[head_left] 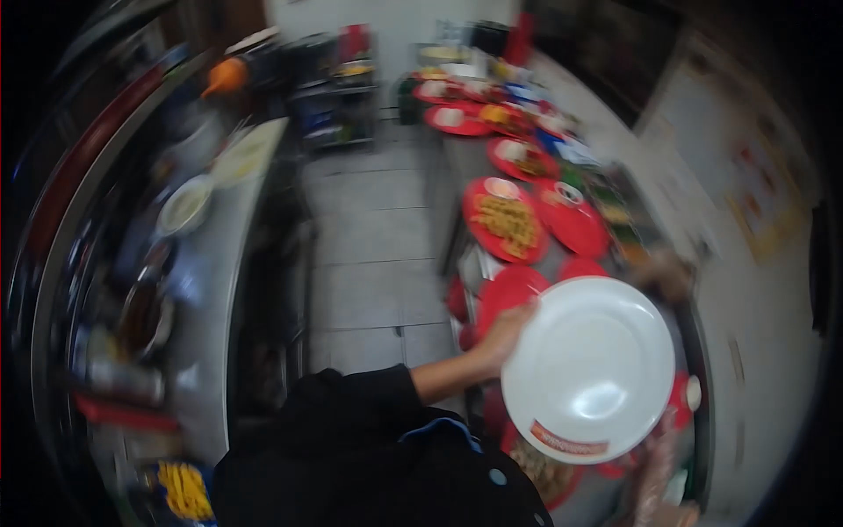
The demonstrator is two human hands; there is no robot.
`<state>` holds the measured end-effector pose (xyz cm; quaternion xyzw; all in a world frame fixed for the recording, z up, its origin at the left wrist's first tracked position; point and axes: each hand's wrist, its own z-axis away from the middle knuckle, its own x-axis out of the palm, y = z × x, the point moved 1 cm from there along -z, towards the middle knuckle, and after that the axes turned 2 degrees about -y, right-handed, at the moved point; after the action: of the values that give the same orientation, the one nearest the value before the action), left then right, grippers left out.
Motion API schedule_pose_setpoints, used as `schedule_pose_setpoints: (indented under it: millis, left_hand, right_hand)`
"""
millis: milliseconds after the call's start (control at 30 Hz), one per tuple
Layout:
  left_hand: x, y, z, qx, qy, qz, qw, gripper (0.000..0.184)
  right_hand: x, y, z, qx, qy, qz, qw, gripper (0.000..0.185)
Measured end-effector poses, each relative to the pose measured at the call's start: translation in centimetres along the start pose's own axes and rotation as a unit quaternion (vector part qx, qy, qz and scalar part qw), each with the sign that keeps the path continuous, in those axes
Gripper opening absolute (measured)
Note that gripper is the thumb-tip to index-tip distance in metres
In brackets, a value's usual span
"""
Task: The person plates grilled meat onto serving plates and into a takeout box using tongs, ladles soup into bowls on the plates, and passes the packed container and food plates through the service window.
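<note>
My left hand [507,338], reaching across from a black sleeve, is closed on the left rim of a large white plate [584,364]. The plate is tilted towards me, bare apart from a red printed label near its lower rim. Behind it, partly hidden, lie a red plate [509,294] and a dish of pale food [540,474]. My right hand cannot be made out. A blurred brownish shape [667,274] lies beyond the plate, and I cannot tell what it is.
Red plates with food, one holding yellow pieces [505,226], line the right counter. A tiled aisle [369,237] separates it from the left counter [250,193], where a white bowl [185,205] stands. Yellow food [184,492] sits lower left. A shelf rack [334,110] stands at the back.
</note>
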<state>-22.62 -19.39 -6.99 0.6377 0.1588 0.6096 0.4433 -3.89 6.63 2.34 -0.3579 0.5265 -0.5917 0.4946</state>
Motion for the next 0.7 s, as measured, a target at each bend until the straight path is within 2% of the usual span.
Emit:
schedule_pose_setpoints:
  millis: [67, 167, 233, 267, 333, 467, 500, 533, 567, 600, 633, 667, 700]
  left_hand:
    - [-2.9, 3.2, 1.8, 0.039, 0.045, 0.016, 0.998, 0.047]
    - [-9.9, 6.3, 3.5, 0.108, 0.081, 0.032, 0.990, 0.044]
    - [-15.4, 8.9, 5.5, 0.175, 0.168, 0.013, 0.970, 0.043]
    - [-17.0, 10.8, 7.0, 0.194, 0.218, 0.063, 0.954, 0.039]
    - [-23.0, 12.4, 8.7, 0.275, 0.316, 0.026, 0.907, 0.035]
    - [-32.6, 14.8, 15.0, 0.292, 0.426, -0.036, 0.856, 0.031]
    - [-35.3, 14.4, 17.0, 0.272, 0.433, -0.035, 0.859, 0.028]
    - [-35.0, 16.2, 19.6, 0.248, 0.454, -0.002, 0.856, 0.026]
    - [-36.5, 16.7, 21.7, 0.234, 0.486, -0.036, 0.841, 0.022]
    - [-38.6, 16.6, 23.4, 0.230, 0.513, -0.045, 0.826, 0.023]
    - [-39.5, 17.6, 25.2, 0.217, 0.552, -0.038, 0.805, 0.023]
    - [-42.0, 16.7, 26.7, 0.225, 0.577, -0.034, 0.784, 0.023]
    - [-43.4, 16.9, 28.1, 0.203, 0.612, -0.065, 0.761, 0.022]
  right_hand:
    - [7.6, 0.0, -2.0, -0.027, -0.041, 0.077, 0.996, 0.057]
    - [17.2, 0.7, -4.8, -0.046, -0.079, 0.070, 0.993, 0.054]
    - [24.4, 0.6, -6.8, -0.057, -0.096, 0.051, 0.992, 0.051]
    - [28.0, 0.7, -7.4, -0.061, -0.109, 0.040, 0.991, 0.051]
    - [35.3, 1.2, -8.5, -0.061, -0.136, 0.019, 0.989, 0.049]
    - [49.4, 2.1, -10.7, -0.046, -0.187, 0.016, 0.981, 0.047]
    - [51.7, 3.0, -12.3, -0.042, -0.277, -0.020, 0.960, 0.045]
    - [54.0, 4.2, -14.2, -0.037, -0.363, -0.055, 0.929, 0.045]
    - [57.1, 4.7, -15.1, -0.002, -0.383, -0.006, 0.924, 0.039]
    - [60.3, 2.9, -13.4, 0.066, -0.426, -0.079, 0.899, 0.042]
    - [63.1, 4.3, -14.8, 0.047, -0.460, 0.006, 0.886, 0.051]
    - [65.8, 2.9, -13.6, 0.100, -0.520, -0.051, 0.847, 0.048]
    - [69.0, 3.6, -13.9, 0.070, -0.558, -0.005, 0.827, 0.045]
